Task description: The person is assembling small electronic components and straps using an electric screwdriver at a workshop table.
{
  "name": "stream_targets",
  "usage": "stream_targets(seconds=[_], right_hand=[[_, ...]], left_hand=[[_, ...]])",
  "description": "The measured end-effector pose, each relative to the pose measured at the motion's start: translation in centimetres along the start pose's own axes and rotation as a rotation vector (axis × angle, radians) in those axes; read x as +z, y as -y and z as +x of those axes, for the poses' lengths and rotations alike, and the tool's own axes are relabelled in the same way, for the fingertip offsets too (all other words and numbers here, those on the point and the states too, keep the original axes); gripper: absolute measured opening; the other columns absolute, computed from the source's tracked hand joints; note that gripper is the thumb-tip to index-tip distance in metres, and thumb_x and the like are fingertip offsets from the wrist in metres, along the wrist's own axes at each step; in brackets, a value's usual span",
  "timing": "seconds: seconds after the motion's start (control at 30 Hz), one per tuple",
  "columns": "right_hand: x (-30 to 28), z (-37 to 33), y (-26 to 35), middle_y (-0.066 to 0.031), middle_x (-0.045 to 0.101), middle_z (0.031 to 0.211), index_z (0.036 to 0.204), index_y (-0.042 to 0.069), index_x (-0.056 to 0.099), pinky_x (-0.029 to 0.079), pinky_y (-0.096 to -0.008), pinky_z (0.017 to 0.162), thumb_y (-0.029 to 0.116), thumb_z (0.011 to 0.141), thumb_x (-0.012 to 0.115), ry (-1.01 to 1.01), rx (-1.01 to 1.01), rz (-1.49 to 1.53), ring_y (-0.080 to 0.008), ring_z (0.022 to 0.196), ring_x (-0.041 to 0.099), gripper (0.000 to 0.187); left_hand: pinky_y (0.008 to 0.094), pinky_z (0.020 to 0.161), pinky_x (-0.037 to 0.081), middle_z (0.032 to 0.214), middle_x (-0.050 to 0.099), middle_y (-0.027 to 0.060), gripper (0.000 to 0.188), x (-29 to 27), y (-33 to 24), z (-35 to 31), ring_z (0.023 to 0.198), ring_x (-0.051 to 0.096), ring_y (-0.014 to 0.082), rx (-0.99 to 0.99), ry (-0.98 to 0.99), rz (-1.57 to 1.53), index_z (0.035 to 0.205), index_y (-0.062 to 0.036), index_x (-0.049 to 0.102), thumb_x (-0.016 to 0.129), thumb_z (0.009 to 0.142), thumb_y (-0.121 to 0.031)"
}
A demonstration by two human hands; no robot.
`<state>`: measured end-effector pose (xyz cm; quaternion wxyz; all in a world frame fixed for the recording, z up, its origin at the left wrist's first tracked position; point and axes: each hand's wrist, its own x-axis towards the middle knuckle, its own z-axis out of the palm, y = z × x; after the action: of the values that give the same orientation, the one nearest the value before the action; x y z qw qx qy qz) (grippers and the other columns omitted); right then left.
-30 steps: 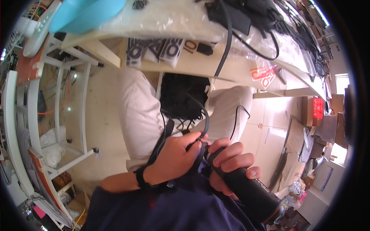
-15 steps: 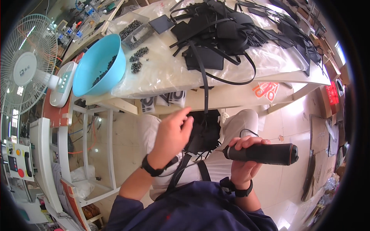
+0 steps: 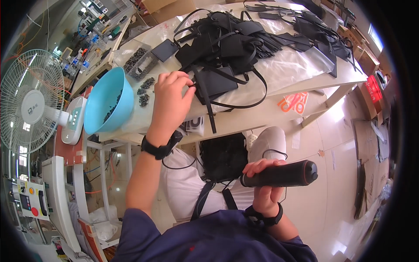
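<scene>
My left hand (image 3: pixel 172 98) is raised to the table's near edge, thumb and index finger closed together at the edge of a black strap (image 3: pixel 206 98). A dark bit shows at the fingertips; I cannot tell whether it is the strap or a small part. The strap lies across a flat black pouch (image 3: pixel 218 83) and hangs over the edge. My right hand (image 3: pixel 267 192) wraps round a black cylindrical tool (image 3: pixel 283 174), which looks like an electric screwdriver, held level above my right thigh. A black bag-like piece (image 3: pixel 224 157) rests between my legs.
A heap of black pouches and straps (image 3: pixel 235 39) covers the table's middle. Left of it are small piles of black hardware (image 3: pixel 144 98), a clear parts box (image 3: pixel 148 67) and a blue basin (image 3: pixel 94 107). A white fan (image 3: pixel 32 105) stands far left, and a white frame (image 3: pixel 104 174) is beside me.
My left hand has gone from above my lap up and left to the strap at the table edge. My right hand still holds the tool, now slightly further left. The view has shifted a little.
</scene>
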<state>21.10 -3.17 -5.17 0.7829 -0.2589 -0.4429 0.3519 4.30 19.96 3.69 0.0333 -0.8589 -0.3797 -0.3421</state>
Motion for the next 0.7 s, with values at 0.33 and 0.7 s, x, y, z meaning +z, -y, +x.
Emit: stream_targets(seconds=[0.33, 0.7], right_hand=[[2.7, 7.3, 1.6, -0.0111, 0.051, 0.104, 0.146, 0.015, 0.025, 0.052, -0.0450, 0.073, 0.053, 0.095, 0.060, 0.044, -0.297, -0.008, -0.0225, 0.081, 0.056, 0.073], [6.9, 13.4, -1.7, -0.0107, 0.050, 0.119, 0.148, 0.013, 0.033, 0.047, -0.0518, 0.085, 0.051, 0.099, 0.055, 0.146, -0.379, 0.148, -0.0256, 0.100, 0.052, 0.066]], left_hand=[[0.0289, 0.074, 0.049, 0.085, 0.068, 0.0072, 0.011, -2.1, -6.0, -7.1, 0.079, 0.061, 0.0157, -0.387, 0.102, -0.553, 0.094, -0.0003, 0.063, 0.071, 0.089, -0.006], [0.0238, 0.067, 0.040, 0.094, 0.063, 0.0086, 0.018, -1.9, -4.3, -7.5, 0.056, 0.039, 0.0038, -1.124, 0.003, -1.891, 0.116, 0.0012, 0.058, 0.051, 0.102, -0.008]])
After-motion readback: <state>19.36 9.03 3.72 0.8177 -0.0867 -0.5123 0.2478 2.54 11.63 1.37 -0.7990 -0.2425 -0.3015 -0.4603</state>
